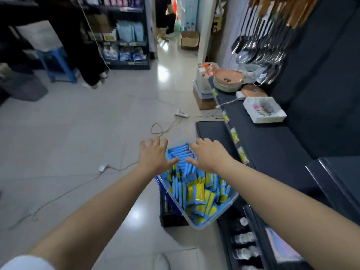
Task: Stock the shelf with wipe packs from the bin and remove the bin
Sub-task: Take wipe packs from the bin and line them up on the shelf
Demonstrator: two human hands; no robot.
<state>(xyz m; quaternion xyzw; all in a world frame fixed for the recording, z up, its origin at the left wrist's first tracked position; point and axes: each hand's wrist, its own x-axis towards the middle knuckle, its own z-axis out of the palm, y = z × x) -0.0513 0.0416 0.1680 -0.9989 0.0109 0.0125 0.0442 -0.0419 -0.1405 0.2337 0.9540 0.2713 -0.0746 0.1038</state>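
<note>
Down by our feet, a white sleeve [27, 263] and the toe of a white shoe [161, 262] show at the bottom edge, and two bare forearms stretch forward from there. Just ahead we see the clear bin [216, 215] sitting tilted on a black crate [169, 213] on the floor, close against the dark shelf [272, 145] on the right. It is packed with blue and yellow wipe packs [196, 191] standing on edge. Both hands are over the bin's far end. The left hand [153, 154] is at its left side with fingers spread wide and thumb pointing inward. The right hand [209, 154] is beside it, also spread wide and holding nothing. We cannot tell whether either palm touches the packs or the rim. Low on the right, bottles [243, 236] stand in a lower tier of the shelf. Yellow price tags [234, 135] line the shelf's front edge. Farther along its top lies a white flowered packet [265, 110], then a stack of plates [228, 82], with metal ladles [259, 47] hanging above. On the tiled floor beyond the bin, cables run to a power strip [181, 115]. At the far left we see a blue stool [58, 63] and a person in dark trousers [85, 55] standing next to it. Behind them is a rack of blue packets [128, 32]. A cardboard box [190, 39] sits in the doorway.
</note>
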